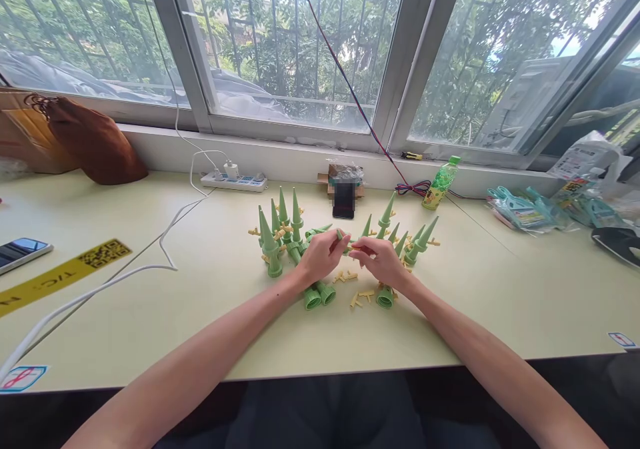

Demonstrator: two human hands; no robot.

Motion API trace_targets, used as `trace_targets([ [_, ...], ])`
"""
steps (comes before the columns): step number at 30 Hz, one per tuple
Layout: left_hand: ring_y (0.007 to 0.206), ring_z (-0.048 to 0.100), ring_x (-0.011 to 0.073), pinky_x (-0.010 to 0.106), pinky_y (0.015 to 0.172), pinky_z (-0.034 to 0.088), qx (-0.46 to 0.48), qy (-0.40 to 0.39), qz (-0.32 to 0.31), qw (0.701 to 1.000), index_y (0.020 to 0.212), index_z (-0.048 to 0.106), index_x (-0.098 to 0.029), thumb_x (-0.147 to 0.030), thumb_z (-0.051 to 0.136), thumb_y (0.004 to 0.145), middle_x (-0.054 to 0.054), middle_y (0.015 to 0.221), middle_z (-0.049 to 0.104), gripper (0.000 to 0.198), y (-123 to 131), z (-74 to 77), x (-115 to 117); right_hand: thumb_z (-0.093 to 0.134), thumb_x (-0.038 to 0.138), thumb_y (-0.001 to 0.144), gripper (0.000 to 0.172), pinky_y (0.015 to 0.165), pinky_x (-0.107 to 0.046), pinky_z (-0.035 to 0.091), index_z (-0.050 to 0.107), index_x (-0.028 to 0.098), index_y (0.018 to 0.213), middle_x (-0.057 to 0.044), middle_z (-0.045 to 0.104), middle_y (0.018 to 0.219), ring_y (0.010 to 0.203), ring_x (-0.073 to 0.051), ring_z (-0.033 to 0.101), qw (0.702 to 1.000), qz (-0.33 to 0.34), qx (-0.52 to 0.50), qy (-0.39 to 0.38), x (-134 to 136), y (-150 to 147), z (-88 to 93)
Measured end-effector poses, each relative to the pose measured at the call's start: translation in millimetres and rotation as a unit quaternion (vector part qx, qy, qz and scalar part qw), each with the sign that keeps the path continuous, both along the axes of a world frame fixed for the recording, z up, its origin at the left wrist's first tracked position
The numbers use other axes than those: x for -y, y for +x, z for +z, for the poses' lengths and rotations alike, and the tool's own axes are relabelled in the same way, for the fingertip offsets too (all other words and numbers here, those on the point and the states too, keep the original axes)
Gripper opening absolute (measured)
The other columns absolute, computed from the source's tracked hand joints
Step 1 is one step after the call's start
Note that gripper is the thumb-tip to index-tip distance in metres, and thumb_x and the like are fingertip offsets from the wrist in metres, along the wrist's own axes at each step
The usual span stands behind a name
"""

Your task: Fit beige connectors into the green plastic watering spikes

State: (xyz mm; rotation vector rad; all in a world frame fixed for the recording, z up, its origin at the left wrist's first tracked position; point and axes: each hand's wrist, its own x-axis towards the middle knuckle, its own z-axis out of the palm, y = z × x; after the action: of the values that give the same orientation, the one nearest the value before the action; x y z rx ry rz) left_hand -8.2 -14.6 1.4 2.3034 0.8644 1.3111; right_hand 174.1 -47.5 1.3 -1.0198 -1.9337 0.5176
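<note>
Closed around a green plastic watering spike (340, 234) is my left hand (321, 256); only the spike's narrow end shows past the thumb. My right hand (381, 260) meets it from the right, thumb and fingers pinched, and whatever is between them is too small to make out. To the left, several green spikes (271, 246) stand upright with yellow valve pieces on them. More green spikes (423, 239) stand beyond my right hand. Loose yellow T-shaped valve pieces (356, 299) lie below the hands. Green spikes with open threaded ends (313, 298) lie under my left wrist.
A black phone (343, 199) leans on a small box at the back. Behind stand a power strip (234, 181) and a green-capped bottle (440, 184). A white cable (165, 242) crosses the left side. Bagged light-blue items (525, 209) lie right; a brown pouch (95, 142) sits left.
</note>
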Motion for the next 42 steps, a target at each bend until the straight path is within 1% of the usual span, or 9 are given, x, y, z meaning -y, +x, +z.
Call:
trace_targets([
  [5, 0.052, 0.040, 0.0091, 0.024, 0.055, 0.036, -0.002, 0.032, -0.018, 0.999, 0.072, 0.053, -0.017, -0.033, 0.044, 0.098, -0.002, 0.064, 0.053, 0.031, -0.6, -1.1, -0.8, 0.058, 0.049, 0.090, 0.031, 0.052, -0.024, 0.045, 0.062, 0.019, 0.082, 0.001, 0.059, 0.060, 0.051, -0.012, 0.055, 1.000, 0.003, -0.001, -0.001, 0.9, -0.4, 0.4],
  [9, 0.053, 0.040, 0.0084, 0.023, 0.055, 0.036, 0.001, 0.054, -0.025, 0.998, 0.073, 0.053, -0.017, -0.030, 0.047, 0.098, -0.001, 0.068, 0.056, 0.029, -1.4, -2.4, -1.8, 0.058, 0.048, 0.091, 0.031, 0.051, -0.023, 0.044, 0.061, 0.019, 0.080, 0.000, 0.060, 0.061, 0.051, -0.011, 0.054, 1.000, 0.004, -0.004, 0.004, 0.4, -0.2, -0.7],
  [14, 0.053, 0.040, 0.0084, 0.024, 0.054, 0.036, -0.002, 0.061, -0.022, 0.998, 0.075, 0.056, -0.017, -0.030, 0.048, 0.097, -0.001, 0.069, 0.057, 0.027, -1.6, -2.6, -1.1, 0.055, 0.045, 0.093, 0.029, 0.051, -0.023, 0.044, 0.058, 0.019, 0.079, -0.001, 0.063, 0.065, 0.050, -0.011, 0.053, 1.000, -0.001, -0.005, 0.005, 1.0, -0.2, -0.1],
  [19, 0.054, 0.041, 0.0084, 0.023, 0.054, 0.036, -0.003, 0.060, -0.022, 0.998, 0.077, 0.058, -0.017, -0.030, 0.048, 0.097, -0.001, 0.069, 0.058, 0.026, -1.4, -2.8, -0.5, 0.055, 0.042, 0.093, 0.025, 0.052, -0.023, 0.045, 0.057, 0.020, 0.081, 0.000, 0.063, 0.064, 0.050, -0.011, 0.054, 1.000, -0.006, -0.005, 0.009, 1.4, -0.4, -0.9],
  [25, 0.052, 0.039, 0.0084, 0.023, 0.053, 0.035, -0.005, 0.068, -0.012, 0.998, 0.079, 0.060, -0.017, -0.031, 0.048, 0.097, -0.003, 0.063, 0.050, 0.026, -1.1, -1.9, 0.6, 0.053, 0.037, 0.095, 0.020, 0.054, -0.023, 0.046, 0.057, 0.020, 0.086, 0.000, 0.063, 0.065, 0.049, -0.010, 0.053, 1.000, -0.011, -0.012, 0.008, 1.0, 0.1, -1.7],
  [28, 0.050, 0.036, 0.0079, 0.023, 0.052, 0.033, -0.009, 0.078, -0.012, 0.997, 0.077, 0.059, -0.017, -0.031, 0.048, 0.097, -0.004, 0.059, 0.046, 0.027, -0.3, -0.8, 1.7, 0.051, 0.038, 0.096, 0.022, 0.053, -0.023, 0.045, 0.056, 0.020, 0.083, 0.000, 0.063, 0.064, 0.048, -0.010, 0.052, 1.000, -0.017, -0.013, 0.008, 1.1, 0.0, -0.5],
  [31, 0.050, 0.034, 0.0082, 0.023, 0.051, 0.032, -0.019, 0.088, -0.011, 0.996, 0.074, 0.058, -0.018, -0.033, 0.048, 0.097, -0.004, 0.059, 0.046, 0.030, 0.6, -0.5, 2.8, 0.049, 0.038, 0.097, 0.026, 0.051, -0.023, 0.043, 0.056, 0.020, 0.079, 0.000, 0.063, 0.064, 0.047, -0.010, 0.052, 1.000, -0.025, -0.007, 0.004, 1.4, -0.2, 1.0],
  [36, 0.054, 0.039, 0.0097, 0.023, 0.053, 0.034, -0.057, 0.100, -0.026, 0.993, 0.075, 0.058, -0.018, -0.035, 0.045, 0.098, -0.002, 0.062, 0.050, 0.032, 1.8, -2.6, 5.1, 0.043, 0.035, 0.098, 0.036, 0.051, -0.023, 0.043, 0.049, 0.020, 0.066, 0.000, 0.062, 0.058, 0.042, -0.010, 0.052, 0.999, -0.043, -0.003, -0.001, 1.8, -0.1, 2.9],
  [42, 0.054, 0.038, 0.0098, 0.023, 0.054, 0.033, -0.079, 0.106, -0.028, 0.991, 0.077, 0.059, -0.017, -0.037, 0.045, 0.098, -0.001, 0.063, 0.048, 0.032, 2.0, -3.5, 5.6, 0.044, 0.039, 0.098, 0.039, 0.048, -0.024, 0.042, 0.047, 0.021, 0.064, 0.002, 0.059, 0.053, 0.038, -0.010, 0.051, 0.998, -0.060, -0.008, -0.016, 1.8, -0.4, 3.8],
])
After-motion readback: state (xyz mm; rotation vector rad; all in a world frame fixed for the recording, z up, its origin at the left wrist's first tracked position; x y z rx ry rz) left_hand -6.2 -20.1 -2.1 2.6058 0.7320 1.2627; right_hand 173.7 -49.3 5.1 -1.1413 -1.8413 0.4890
